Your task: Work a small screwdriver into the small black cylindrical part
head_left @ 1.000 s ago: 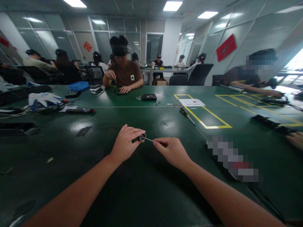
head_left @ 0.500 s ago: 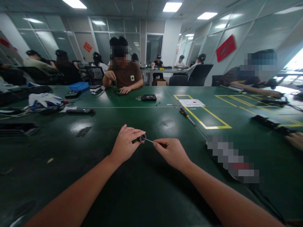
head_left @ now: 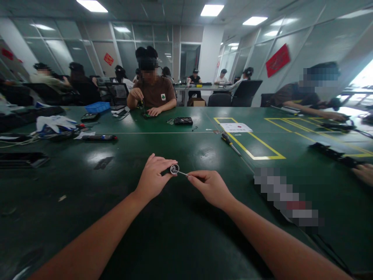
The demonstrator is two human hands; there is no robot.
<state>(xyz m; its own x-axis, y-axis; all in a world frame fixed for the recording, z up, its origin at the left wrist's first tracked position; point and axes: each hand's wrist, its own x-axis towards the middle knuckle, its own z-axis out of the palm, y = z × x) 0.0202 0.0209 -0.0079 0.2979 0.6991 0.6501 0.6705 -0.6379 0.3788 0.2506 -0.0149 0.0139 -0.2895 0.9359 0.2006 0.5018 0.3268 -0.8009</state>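
Observation:
Between the thumb and fingers of my left hand (head_left: 154, 177) is a small round cup-like part (head_left: 174, 169) with a pale rim, its open face turned towards me. My right hand (head_left: 211, 187) pinches a thin, light-coloured stick (head_left: 183, 173). The stick's far end reaches into the opening of the round part. What lies inside the part is too small to make out. Both hands are held over the green table (head_left: 180, 241).
A yellow-and-black screwdriver (head_left: 230, 144) lies ahead to the right, beside a yellow-taped rectangle (head_left: 268, 157). A blurred-out long object (head_left: 287, 198) is at right. White gloves (head_left: 54, 123) and a dark pen-like tool (head_left: 99, 137) lie left. A co-worker (head_left: 154, 91) sits opposite.
The round part has turned slightly, so its open face shows more. Both hands have barely shifted, and the stick is still in the opening.

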